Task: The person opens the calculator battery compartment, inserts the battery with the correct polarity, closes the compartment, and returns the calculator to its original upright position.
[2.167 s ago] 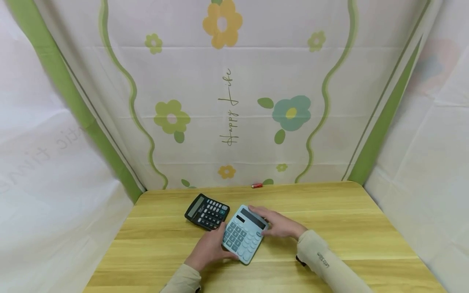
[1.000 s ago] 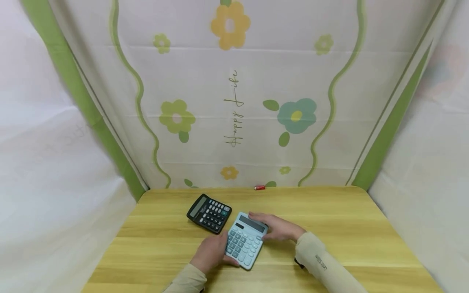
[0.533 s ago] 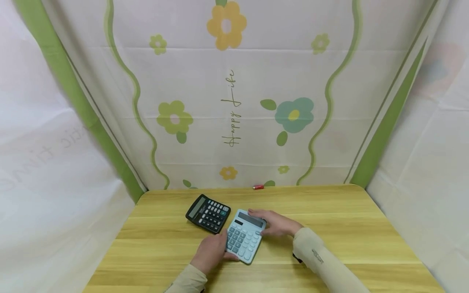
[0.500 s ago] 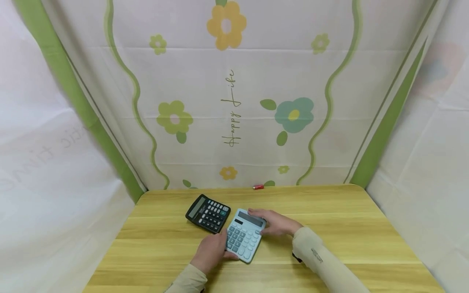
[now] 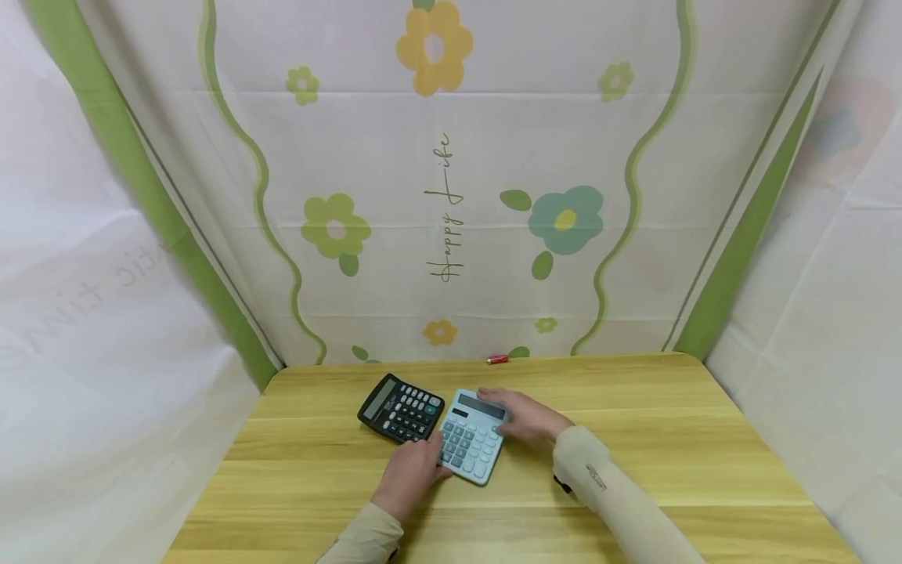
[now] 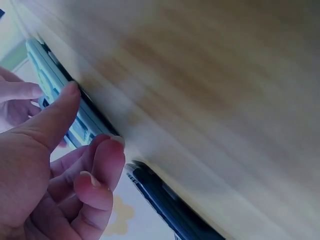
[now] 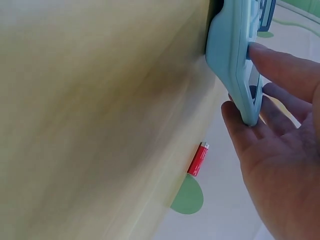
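A light blue calculator (image 5: 474, 442) lies face up, slightly turned, and both hands hold it. My left hand (image 5: 410, 471) grips its lower left edge; in the left wrist view the thumb and curled fingertips are at the side of the calculator (image 6: 91, 116). At the top right corner, my right hand (image 5: 524, 415) has its fingers over the far edge and its thumb against the right side. From the right wrist view, the raised display end of the calculator (image 7: 232, 55) sits between thumb and fingers. Close on the left lies a black calculator (image 5: 403, 407), tilted the other way.
The wooden table (image 5: 282, 470) ends at a white patterned cloth (image 5: 380, 290) at the back. A small red battery (image 5: 497, 359) lies at the table's far edge. White cloth sides (image 5: 817, 329) stand at left and right.
Both hands have moved the light blue calculator away from the body and turned it a little straighter, so it now sits level with the black calculator. The black calculator has stayed put.
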Demonstrator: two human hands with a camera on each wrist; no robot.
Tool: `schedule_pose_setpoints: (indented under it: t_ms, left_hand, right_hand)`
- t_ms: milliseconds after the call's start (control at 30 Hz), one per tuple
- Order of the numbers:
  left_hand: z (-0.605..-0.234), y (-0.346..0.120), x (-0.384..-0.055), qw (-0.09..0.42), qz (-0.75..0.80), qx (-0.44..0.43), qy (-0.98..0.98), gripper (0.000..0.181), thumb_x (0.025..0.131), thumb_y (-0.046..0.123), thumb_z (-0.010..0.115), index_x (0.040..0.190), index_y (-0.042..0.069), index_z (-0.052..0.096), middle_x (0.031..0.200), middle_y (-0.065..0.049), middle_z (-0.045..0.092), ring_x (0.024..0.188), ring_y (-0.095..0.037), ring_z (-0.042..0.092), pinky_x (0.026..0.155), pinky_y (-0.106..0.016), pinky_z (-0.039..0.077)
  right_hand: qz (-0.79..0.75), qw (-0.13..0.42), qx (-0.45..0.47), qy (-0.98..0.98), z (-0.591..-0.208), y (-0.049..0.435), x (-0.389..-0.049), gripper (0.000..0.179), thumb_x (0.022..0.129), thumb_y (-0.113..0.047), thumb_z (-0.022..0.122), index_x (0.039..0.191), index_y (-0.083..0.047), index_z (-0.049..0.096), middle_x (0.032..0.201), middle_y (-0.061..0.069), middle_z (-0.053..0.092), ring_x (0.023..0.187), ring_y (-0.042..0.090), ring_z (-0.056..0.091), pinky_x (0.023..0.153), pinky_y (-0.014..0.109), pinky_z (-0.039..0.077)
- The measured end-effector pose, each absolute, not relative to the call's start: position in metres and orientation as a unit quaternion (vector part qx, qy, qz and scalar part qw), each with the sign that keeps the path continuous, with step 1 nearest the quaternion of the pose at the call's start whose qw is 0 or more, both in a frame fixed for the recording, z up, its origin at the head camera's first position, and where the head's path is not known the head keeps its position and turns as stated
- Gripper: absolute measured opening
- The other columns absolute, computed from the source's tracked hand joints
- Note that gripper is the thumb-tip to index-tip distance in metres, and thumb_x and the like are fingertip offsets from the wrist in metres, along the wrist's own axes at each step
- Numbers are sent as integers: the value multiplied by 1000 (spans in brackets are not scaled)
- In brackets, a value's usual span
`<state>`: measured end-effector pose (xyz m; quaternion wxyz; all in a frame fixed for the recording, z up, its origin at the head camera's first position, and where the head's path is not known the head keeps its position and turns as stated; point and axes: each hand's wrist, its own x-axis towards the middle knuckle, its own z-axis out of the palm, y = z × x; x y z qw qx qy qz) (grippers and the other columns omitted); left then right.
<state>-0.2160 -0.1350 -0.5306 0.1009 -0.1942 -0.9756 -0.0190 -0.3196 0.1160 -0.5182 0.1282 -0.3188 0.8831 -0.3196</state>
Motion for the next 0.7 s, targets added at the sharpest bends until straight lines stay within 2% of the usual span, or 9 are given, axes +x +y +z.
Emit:
schedule_pose_setpoints:
  t_ms: [167, 333, 700]
  left_hand:
    - [-530, -133, -220, 110, -8, -201, -973, 42, 81, 43, 84, 99, 9, 67, 71, -3, 67, 59, -18, 62, 52, -31, 52]
    - [-529, -133, -221, 132, -8, -214, -968, 35, 82, 38, 85, 88, 11, 62, 68, -4, 66, 57, -21, 61, 50, -33, 49]
    - [-533, -136, -224, 116, -22, -206, -971, 31, 85, 34, 85, 89, 11, 65, 71, -4, 67, 59, -20, 63, 50, -33, 50]
  right_hand:
    - [-319, 129, -303, 889, -518, 115, -325, 72, 92, -3, 75, 156, -9, 45, 166, 10, 38, 153, 37, 34, 124, 55, 31]
    - [-304, 124, -297, 896, -519, 114, -328, 72, 92, -5, 76, 157, -10, 45, 165, 10, 39, 153, 36, 35, 125, 53, 32]
    - [-308, 124, -301, 894, -519, 104, -334, 71, 92, -3, 76, 156, -11, 47, 164, 11, 40, 152, 36, 36, 124, 51, 33]
